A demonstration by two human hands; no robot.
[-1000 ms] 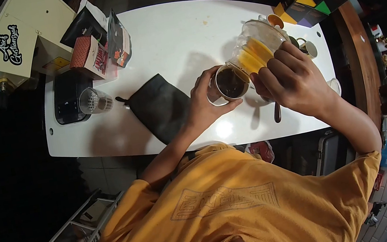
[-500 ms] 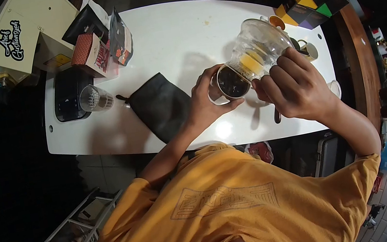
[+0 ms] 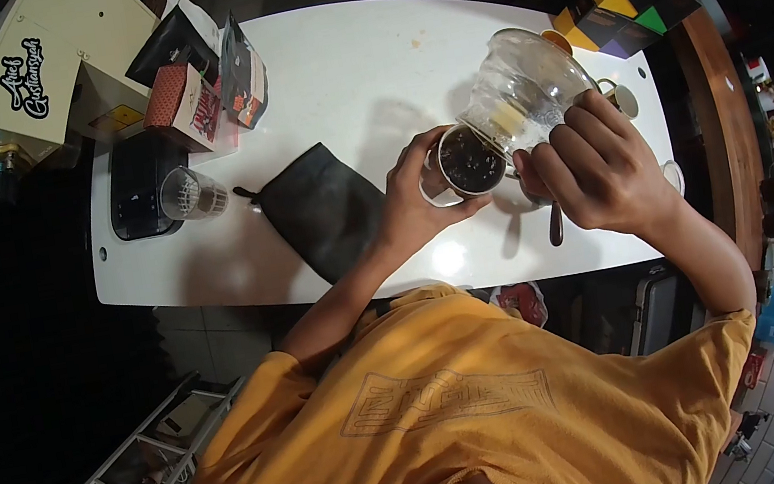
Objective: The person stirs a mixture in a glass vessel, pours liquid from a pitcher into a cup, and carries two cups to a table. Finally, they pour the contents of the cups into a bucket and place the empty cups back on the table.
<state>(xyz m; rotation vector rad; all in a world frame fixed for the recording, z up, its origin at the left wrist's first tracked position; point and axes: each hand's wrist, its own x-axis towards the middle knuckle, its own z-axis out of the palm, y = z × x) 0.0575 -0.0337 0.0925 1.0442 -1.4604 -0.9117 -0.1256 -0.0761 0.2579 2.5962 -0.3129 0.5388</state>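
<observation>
My left hand (image 3: 416, 199) is wrapped round the near-left side of a cup (image 3: 436, 181) of dark coffee (image 3: 471, 160). Closed on the handle side of a clear glass carafe (image 3: 532, 72), my right hand (image 3: 598, 170) keeps it tipped with its mouth at the cup's right rim. A pale yellow patch shows through the carafe's glass; whether liquid is flowing cannot be made out. Below the right hand, a thin brown handle (image 3: 556, 225) sticks out, its other end hidden. A black cloth (image 3: 317, 215) lies on the white table (image 3: 349, 66) beside my left forearm.
A clear tumbler (image 3: 193, 194) lies tilted near a black flat device (image 3: 132, 196) at left. Behind stand a red box (image 3: 182, 107), a coffee bag (image 3: 242, 74) and a cream machine (image 3: 45, 63). At right are a mug (image 3: 624, 99), an orange cup (image 3: 558, 41) and a colourful box (image 3: 618, 8).
The carafe has shifted slightly right, and the yellow patch seen through it has shrunk. The cup has moved a little to the right. Both hands keep their hold.
</observation>
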